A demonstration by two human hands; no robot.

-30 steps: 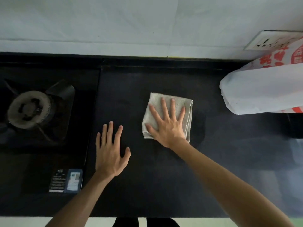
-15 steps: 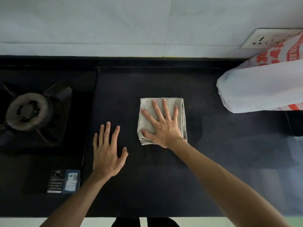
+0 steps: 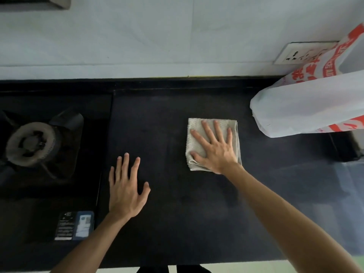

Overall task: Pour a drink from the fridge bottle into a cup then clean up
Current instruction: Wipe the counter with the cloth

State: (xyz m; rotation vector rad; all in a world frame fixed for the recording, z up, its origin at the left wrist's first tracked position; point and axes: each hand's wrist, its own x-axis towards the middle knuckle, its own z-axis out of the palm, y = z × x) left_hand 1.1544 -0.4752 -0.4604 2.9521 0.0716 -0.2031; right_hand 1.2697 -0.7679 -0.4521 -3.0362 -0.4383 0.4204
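Observation:
A folded grey cloth lies on the black countertop, right of centre. My right hand presses flat on top of it, fingers spread and thumb at its lower left corner. My left hand rests flat on the bare counter to the left of the cloth, fingers apart and holding nothing. No bottle or cup is in view.
A gas hob with a round burner and a label sticker fills the left side. A white and red plastic bag stands at the right, close to the cloth. A wall socket sits behind it on the white wall.
My right hand slid the cloth a little left, then back to the right, toward the bag. My left hand stayed flat in place.

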